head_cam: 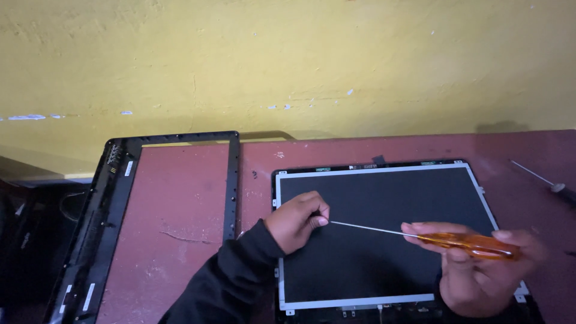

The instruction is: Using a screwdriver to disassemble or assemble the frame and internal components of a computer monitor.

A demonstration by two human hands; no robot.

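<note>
Right hand [480,264] grips an orange-handled screwdriver [420,236] over the laptop screen panel [384,198]; left hand [297,221] pinches its tip above the panel's left half.

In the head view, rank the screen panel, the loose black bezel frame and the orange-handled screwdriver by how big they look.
1. Screen panel and black bezel frame: alike in outline, too close to rank.
2. Orange-handled screwdriver, smallest.

Counted: one screen panel [384,231] at centre; one black bezel frame [120,222] at left; two screwdrivers, orange-handled [474,245] and another [549,183] at right edge.
</note>
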